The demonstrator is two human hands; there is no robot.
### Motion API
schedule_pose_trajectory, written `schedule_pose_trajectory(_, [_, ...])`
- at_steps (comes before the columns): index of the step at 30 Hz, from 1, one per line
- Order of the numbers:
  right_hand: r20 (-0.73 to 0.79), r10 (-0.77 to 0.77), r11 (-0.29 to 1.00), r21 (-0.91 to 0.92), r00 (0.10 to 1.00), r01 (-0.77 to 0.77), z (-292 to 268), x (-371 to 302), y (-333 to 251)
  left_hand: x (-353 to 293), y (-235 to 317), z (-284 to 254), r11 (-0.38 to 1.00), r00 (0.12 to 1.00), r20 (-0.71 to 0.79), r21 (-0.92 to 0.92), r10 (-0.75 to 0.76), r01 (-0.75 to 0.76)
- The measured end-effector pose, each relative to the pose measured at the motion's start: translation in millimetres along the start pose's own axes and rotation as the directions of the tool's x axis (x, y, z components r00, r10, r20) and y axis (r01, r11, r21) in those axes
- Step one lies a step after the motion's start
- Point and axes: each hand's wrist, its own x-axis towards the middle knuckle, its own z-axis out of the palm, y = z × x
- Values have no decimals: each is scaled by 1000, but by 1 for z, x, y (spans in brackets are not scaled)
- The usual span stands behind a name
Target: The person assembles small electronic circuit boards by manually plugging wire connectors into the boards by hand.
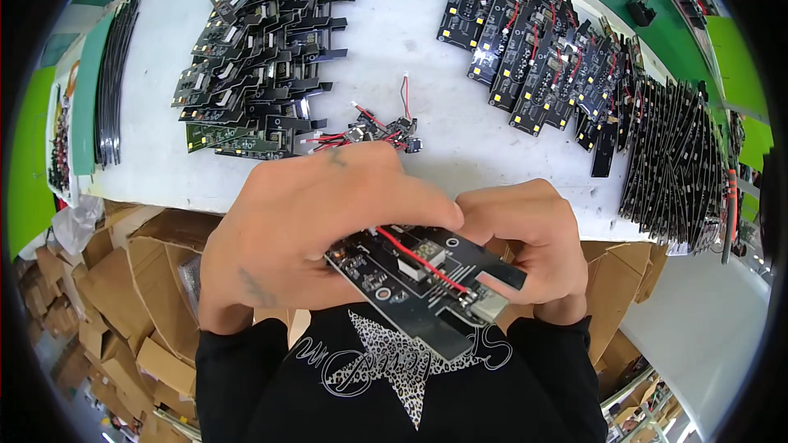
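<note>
In front of my chest I hold a black circuit board (386,285), tilted. A red wire runs across it to a metal connector at its notched end, beside a small display block. My left hand (316,213) is closed around the board's far left part, hiding that end. My right hand (529,238) has its fingers curled in at the board's right edge, gripping it near the connector; its fingertips are partly hidden. Just beyond my hands lies a small heap of connector modules (377,130) with red and black wires.
Overlapping bare boards (254,61) cover the left of the white table (386,33). Wired boards (533,53) fan out at the right, running into a dense row of boards on edge (669,164). Black strips (115,82) lie far left. Cardboard boxes (168,262) sit below the table edge.
</note>
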Motion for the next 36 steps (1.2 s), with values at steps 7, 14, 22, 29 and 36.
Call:
schedule_pose_trajectory(7, [70,-5,987,160,998,-6,2,1,4,-5,-3,-9,992,1000,16,-129,2,0])
schedule_pose_trajectory(14, [-292,-41,977,-210,956,-22,-1,7,16,-38,-5,-24,973,959,-212,-174,-190,154])
schedule_pose_trajectory(22, [-328,-277,864,-497,903,85,12,29,11,-34,8,-22,788,980,-190,610,50,78])
schedule_pose_trajectory(29, [12,219,839,508,976,-195,13,15,-13,-22,23,-18,637,997,-35,771,68,-17])
schedule_pose_trajectory(36, [87,435,697,598,896,-396,12,14,-23,-20,19,-20,555,988,92,819,125,-146])
